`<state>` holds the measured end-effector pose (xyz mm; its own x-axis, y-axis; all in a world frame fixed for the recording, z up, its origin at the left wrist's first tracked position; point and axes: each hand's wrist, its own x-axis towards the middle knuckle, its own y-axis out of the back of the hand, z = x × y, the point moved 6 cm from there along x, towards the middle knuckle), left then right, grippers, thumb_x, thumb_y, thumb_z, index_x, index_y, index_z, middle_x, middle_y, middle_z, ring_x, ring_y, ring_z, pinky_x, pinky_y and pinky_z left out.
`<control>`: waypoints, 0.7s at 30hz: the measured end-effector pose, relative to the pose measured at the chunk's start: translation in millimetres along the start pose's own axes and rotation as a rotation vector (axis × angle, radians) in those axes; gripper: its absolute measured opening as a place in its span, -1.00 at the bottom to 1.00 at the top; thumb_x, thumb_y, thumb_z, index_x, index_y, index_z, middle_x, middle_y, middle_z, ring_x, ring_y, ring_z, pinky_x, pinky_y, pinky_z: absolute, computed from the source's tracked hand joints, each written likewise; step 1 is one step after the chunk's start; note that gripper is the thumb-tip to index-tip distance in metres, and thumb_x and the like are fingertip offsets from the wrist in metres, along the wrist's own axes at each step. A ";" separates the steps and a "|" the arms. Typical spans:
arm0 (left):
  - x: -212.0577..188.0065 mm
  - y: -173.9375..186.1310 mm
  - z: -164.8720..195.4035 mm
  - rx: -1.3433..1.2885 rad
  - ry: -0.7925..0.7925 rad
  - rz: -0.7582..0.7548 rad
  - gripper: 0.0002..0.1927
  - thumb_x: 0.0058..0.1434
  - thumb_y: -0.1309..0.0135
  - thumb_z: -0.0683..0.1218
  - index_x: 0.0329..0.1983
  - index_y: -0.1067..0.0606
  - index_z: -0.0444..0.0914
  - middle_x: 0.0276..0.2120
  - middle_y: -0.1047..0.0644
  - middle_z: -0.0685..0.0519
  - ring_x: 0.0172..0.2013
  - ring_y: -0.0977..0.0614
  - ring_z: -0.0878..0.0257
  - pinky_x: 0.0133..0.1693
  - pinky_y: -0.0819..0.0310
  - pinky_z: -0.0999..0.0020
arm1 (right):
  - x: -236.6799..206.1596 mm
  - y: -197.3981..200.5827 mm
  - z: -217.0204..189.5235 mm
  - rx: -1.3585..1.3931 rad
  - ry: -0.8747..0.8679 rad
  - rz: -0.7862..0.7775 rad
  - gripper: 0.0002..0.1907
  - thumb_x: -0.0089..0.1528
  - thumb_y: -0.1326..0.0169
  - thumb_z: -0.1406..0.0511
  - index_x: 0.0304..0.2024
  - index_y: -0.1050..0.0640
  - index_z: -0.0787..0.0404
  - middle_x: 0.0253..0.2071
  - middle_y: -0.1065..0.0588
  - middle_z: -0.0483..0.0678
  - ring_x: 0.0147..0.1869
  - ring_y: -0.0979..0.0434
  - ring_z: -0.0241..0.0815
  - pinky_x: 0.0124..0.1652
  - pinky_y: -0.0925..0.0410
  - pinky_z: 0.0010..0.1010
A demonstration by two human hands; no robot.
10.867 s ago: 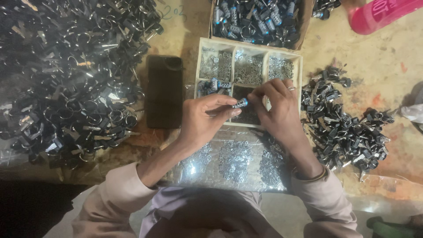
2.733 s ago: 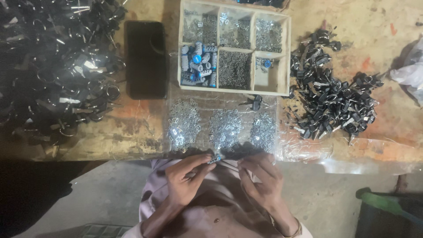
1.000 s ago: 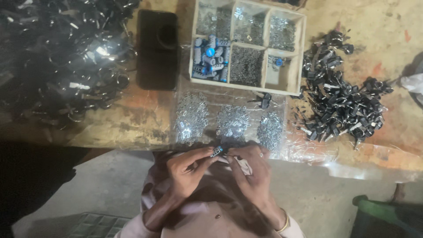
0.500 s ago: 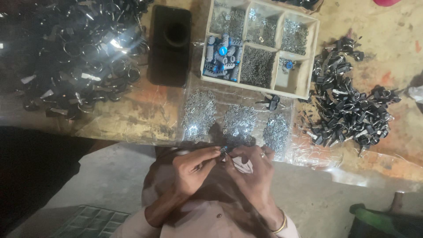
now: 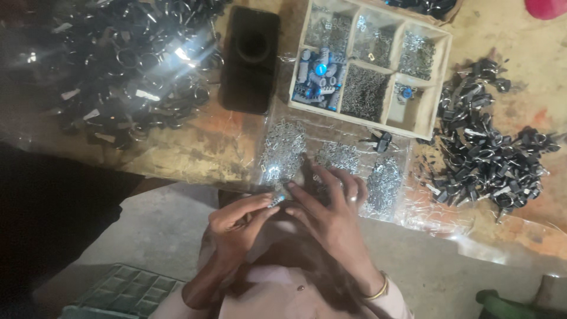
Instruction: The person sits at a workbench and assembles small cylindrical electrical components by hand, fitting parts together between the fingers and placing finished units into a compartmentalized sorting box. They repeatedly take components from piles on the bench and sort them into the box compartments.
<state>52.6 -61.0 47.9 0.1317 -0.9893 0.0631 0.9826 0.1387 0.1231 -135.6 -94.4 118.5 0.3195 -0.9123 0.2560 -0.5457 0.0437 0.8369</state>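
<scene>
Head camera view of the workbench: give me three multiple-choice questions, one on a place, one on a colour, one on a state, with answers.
1. Where does the flat black phone lie?
A. left of the wooden compartment tray
B. inside it
C. on the floor

2. What colour are the small cylinders in the tray's lower left compartment?
A. red
B. blue and grey
C. yellow

3. How do the hands stand?
A. resting flat, apart
B. both out of view
C. fingertips together on a small metal piece

Answers: 1 A, the phone sits beside the tray's left wall. 2 B, blue tops show. 3 C, left hand and right hand meet at the table edge.
</scene>
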 end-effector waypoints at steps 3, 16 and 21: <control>-2.3 9.9 1.5 0.087 -0.019 0.061 -0.76 0.07 -0.39 -0.28 -0.18 -0.66 -0.25 -0.16 -0.72 -0.02 -0.27 -0.74 0.37 -0.44 -0.44 0.62 | 2.3 -2.2 -3.9 -0.023 0.023 -0.003 -0.59 0.06 -0.36 0.10 -0.04 -0.68 -0.03 0.26 -0.37 0.00 0.34 -0.23 0.12 0.27 0.01 0.09; -2.1 -14.1 -4.7 0.012 -0.003 -0.061 -0.76 0.09 -0.38 -0.30 -0.17 -0.65 -0.28 -0.14 -0.72 -0.04 -0.40 -0.62 0.52 -0.51 -0.34 0.63 | -30.1 -3.9 24.6 0.166 -0.041 0.057 -0.72 0.07 -0.33 0.34 -0.14 -0.67 0.07 -0.10 -0.58 -0.22 0.04 -0.52 -0.17 0.13 -0.14 -0.21; -2.4 -35.9 -7.5 -0.049 0.014 -0.130 -0.74 0.08 -0.39 -0.31 -0.16 -0.66 -0.29 -0.12 -0.72 -0.04 -0.42 -0.61 0.53 -0.53 -0.33 0.63 | -37.5 -0.1 34.4 0.268 -0.240 0.148 -0.78 0.16 -0.29 0.42 -0.13 -0.66 0.13 -0.14 -0.62 -0.15 -0.02 -0.56 -0.17 0.06 -0.25 -0.40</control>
<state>18.0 -64.0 35.8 0.0048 -0.9994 0.0355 0.9967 0.0076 0.0807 -174.2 -74.2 92.2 0.0486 -0.9749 0.2173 -0.7652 0.1034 0.6354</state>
